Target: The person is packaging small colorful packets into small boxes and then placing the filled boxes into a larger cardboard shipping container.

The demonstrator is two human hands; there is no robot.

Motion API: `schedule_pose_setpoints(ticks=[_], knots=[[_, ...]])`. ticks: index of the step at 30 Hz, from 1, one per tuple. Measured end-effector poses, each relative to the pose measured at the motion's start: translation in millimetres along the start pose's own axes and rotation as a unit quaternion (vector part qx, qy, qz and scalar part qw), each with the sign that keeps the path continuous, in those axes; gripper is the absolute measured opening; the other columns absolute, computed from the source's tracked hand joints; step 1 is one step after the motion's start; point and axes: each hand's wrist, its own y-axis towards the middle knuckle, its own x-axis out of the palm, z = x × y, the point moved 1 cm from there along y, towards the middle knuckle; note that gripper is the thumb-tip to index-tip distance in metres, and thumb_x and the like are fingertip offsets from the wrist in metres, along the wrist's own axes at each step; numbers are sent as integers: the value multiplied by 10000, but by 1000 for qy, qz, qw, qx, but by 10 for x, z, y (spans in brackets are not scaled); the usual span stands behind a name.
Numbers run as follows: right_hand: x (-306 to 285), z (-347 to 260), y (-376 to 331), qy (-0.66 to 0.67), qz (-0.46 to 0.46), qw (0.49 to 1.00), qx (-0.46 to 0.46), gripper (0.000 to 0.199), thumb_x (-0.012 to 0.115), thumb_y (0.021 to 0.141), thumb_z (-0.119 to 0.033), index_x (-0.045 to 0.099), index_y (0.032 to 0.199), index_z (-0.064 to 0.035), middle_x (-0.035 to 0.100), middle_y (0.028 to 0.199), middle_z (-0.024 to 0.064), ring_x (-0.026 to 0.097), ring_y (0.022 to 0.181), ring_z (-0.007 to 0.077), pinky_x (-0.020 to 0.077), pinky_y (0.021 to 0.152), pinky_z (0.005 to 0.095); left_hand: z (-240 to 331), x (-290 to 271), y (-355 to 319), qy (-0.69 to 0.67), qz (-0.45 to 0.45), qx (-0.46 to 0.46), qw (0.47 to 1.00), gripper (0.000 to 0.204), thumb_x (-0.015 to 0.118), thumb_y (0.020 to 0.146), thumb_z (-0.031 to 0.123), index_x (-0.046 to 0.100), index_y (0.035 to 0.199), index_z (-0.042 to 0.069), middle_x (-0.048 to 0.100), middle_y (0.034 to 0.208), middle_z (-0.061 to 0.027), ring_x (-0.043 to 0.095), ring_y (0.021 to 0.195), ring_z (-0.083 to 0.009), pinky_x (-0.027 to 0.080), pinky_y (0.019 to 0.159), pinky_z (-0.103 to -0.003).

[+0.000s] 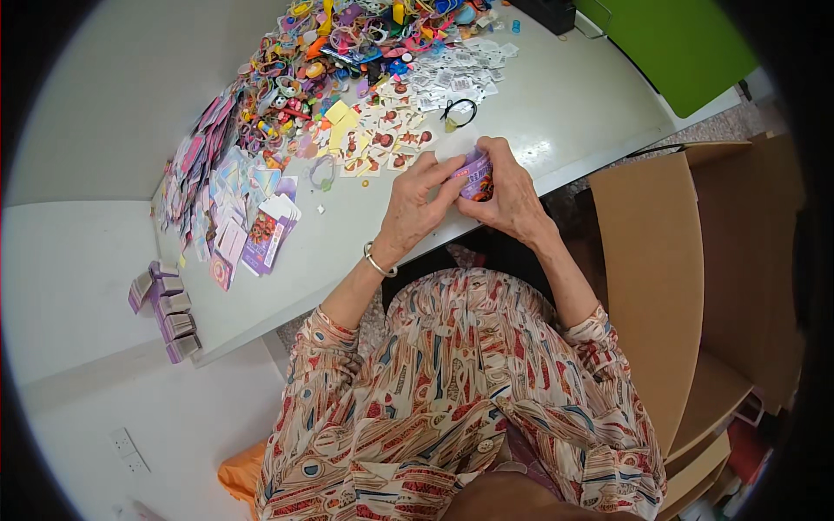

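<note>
Purple box (pixel 475 184) held in both hands near table's (pixel 339 243) front edge. Left side gripped by left hand (pixel 417 201), right side by right hand (pixel 511 193). Trinkets (pixel 326 65) heaped beyond, stickers (pixel 387 135) scattered before them, cards (pixel 230 208) piled at left. Carton (pixel 653 269) placed right.

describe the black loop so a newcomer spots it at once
On the pale table, start at the white packets beside the colourful heap. Toward the right hand lies the black loop, a thin ring whose dark line stands out from those pale packets.
</note>
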Motion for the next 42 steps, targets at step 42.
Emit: schedule_pose_setpoints(ticks=[42], knots=[[192,56,-25,-54,41,994,-90,874,761,651,-187,257,1325,49,498,1119,234,558,1002,409,505,802,429,286,136,84,213,56,26,975,207,578,850,44,666,1029,-15,654,715,-178,640,605,-283,491,560,-325]])
